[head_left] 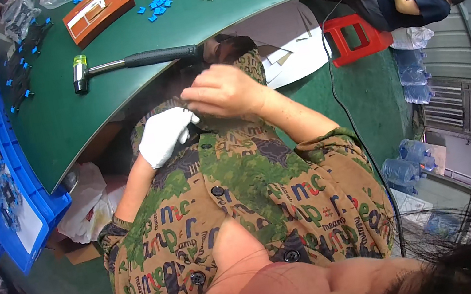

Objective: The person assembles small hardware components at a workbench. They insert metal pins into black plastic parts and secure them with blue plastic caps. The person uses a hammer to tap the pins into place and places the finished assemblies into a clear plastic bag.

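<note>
A white-gloved left hand [164, 135] and a bare right hand [225, 91] meet just near of the green table's [63, 120] edge, fingers pressed together, pinching something too small to identify. A hammer [131, 62] lies on the table just beyond them. Blue clips [160, 1] lie farther off; a blue bin [14, 202] sits left.
</note>
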A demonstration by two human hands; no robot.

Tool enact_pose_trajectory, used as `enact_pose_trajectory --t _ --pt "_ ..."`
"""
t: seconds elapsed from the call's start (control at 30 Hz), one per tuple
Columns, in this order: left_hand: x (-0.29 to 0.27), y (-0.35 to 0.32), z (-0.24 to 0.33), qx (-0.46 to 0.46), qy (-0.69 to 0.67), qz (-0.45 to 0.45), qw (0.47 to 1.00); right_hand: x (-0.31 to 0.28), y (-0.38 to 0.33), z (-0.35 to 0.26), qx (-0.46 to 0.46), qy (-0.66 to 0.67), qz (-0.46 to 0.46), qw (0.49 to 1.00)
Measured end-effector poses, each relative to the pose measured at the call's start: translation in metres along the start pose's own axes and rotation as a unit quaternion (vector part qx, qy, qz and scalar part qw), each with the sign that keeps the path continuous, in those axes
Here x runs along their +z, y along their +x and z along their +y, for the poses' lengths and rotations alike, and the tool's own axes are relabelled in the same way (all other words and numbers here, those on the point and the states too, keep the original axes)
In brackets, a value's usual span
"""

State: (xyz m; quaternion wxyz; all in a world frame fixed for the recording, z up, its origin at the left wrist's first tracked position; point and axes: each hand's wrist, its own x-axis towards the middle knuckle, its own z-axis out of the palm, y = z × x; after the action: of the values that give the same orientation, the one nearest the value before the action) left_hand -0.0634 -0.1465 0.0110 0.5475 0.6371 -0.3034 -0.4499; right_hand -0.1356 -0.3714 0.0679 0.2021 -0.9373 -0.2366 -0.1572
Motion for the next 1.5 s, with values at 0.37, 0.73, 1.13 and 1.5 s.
enact_pose_trajectory --t 0.37,0.73,1.13,1.5 --pt "0.0 -0.002 0.005 -0.013 -0.034 0.012 0.999 0.015 0.101 0.106 0.045 -0.216 -0.008 0.975" --pt "0.0 0.004 -0.008 -0.014 -0.086 0.002 0.996 -0.03 0.04 0.088 0.033 -0.227 -0.051 0.972" --pt "0.001 0.005 -0.001 -0.03 -0.085 -0.01 0.996 -0.024 0.001 0.07 0.056 -0.143 0.07 0.986" --pt "0.002 0.004 0.006 -0.024 0.034 -0.013 0.999 -0.004 0.0 -0.002 0.276 0.348 -0.129 0.887"
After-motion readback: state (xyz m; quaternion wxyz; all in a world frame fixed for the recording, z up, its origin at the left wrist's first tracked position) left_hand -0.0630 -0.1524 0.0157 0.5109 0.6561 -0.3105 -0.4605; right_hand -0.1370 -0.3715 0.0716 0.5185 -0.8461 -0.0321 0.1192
